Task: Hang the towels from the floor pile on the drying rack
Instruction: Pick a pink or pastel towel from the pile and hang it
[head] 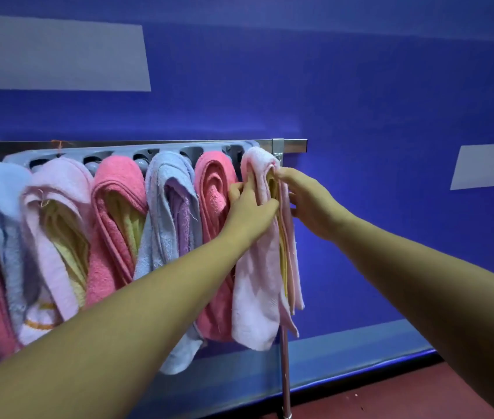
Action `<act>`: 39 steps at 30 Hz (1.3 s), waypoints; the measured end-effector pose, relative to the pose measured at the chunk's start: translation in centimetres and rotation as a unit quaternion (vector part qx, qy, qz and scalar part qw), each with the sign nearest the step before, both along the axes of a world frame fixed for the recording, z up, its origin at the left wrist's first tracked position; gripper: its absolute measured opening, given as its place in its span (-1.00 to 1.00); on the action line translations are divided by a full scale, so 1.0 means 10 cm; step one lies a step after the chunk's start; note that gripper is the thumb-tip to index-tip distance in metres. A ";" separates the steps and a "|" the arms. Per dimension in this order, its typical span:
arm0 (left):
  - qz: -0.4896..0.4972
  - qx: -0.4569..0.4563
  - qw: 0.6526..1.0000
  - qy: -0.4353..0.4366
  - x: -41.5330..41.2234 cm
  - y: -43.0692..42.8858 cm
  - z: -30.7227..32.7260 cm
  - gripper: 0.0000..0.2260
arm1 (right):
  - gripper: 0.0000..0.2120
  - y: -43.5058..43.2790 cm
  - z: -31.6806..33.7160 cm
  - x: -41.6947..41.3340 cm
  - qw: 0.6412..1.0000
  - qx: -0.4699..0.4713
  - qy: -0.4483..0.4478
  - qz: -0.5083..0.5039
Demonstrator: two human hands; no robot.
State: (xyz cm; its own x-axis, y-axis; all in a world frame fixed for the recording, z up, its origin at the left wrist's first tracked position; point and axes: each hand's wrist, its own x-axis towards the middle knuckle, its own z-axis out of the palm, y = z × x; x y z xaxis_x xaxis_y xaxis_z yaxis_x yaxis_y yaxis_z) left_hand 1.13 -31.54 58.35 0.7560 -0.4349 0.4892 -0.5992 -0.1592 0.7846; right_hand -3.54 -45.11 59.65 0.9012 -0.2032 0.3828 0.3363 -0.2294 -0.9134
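The left hand (251, 207) grips the left fold of a pale pink towel (254, 297), fingers curled round its edge. The right hand (309, 201) pinches the same towel near the top, where it drapes over the right end of the drying rack (137, 151). Six towel bundles hang there side by side: two light blue, two pale pink and two coral. The rack sits on a metal bar (295, 145) above one upright pole (285, 373). Behind is a blue wall (360, 86) with two grey patches, and below it a red-brown floor (405, 391).

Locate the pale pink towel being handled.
Head view, right of centre: pale pink towel hangs at the right end of the rack, beside the coral towel, held by left hand and right hand.
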 end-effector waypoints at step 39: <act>-0.028 0.079 0.969 0.234 0.06 0.28 -1.22 -0.34 | -0.50 0.49 0.25 -0.13 0.950 -0.254 -0.022 -0.179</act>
